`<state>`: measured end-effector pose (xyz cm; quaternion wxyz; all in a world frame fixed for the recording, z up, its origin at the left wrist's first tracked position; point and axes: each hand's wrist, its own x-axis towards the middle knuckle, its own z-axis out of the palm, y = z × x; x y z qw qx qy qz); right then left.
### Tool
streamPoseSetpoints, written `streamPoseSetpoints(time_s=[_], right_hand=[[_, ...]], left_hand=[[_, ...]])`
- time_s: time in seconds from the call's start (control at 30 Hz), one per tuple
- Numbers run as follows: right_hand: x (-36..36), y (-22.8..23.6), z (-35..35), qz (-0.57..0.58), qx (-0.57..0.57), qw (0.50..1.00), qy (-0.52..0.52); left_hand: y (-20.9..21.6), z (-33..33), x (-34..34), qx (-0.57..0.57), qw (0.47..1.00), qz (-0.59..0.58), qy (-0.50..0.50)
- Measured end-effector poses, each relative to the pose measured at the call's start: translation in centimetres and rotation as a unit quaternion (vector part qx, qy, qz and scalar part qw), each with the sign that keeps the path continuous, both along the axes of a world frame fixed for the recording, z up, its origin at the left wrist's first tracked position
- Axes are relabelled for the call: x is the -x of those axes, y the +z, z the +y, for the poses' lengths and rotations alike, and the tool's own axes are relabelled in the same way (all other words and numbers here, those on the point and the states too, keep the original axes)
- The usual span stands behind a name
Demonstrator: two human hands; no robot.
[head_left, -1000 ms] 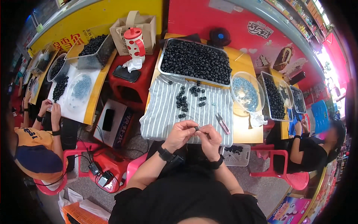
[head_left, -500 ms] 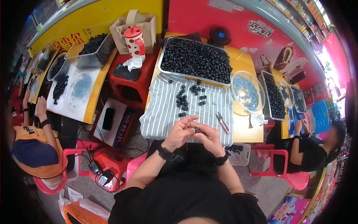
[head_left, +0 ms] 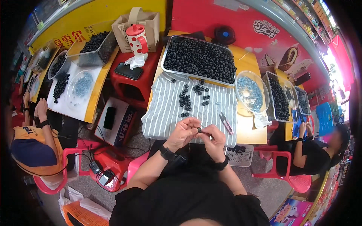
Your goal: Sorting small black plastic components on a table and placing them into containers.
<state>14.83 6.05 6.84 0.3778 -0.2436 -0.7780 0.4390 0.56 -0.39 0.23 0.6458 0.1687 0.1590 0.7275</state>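
Above the near edge of a grey-and-white striped cloth [head_left: 162, 113], my left hand [head_left: 181, 134] pinches a small black ring-like piece [head_left: 199, 129] between thumb and fingertips. My right hand [head_left: 214, 142] is closed in a pinch right beside that piece; whatever its fingertips grip is too small to make out. Further up the cloth lie several loose black ring-like pieces [head_left: 184, 101] in small clusters. A pair of thread snips [head_left: 226, 124] with pinkish handles rests to the right of my hands.
Behind the cloth stands a clear tray [head_left: 163, 62] heaped with black pieces. A round tub [head_left: 266, 98] of light-blue bits sits to its right. Below the table's edge is a white basket [head_left: 247, 157]. Co-workers sit at left [head_left: 36, 150] and right [head_left: 316, 150].
My right hand's fingers have drawn into a tighter pinch and shifted slightly, leaving the black piece more exposed in my left fingertips. The view has shifted a little.
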Motion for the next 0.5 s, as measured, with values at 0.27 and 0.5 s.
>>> streamPoseSetpoints(time_s=[0.27,0.5], right_hand=[[0.3,0.0,-0.5,0.030,-0.026,0.999,-0.028],[0.1,-0.2,-0.4,-0.001,-0.047,0.998,-0.030]], left_hand=[[-0.2,0.2,-0.2,0.005,1.000,0.003,0.009],[0.3,0.1,-0.2,0.024,1.000,0.009,0.015]])
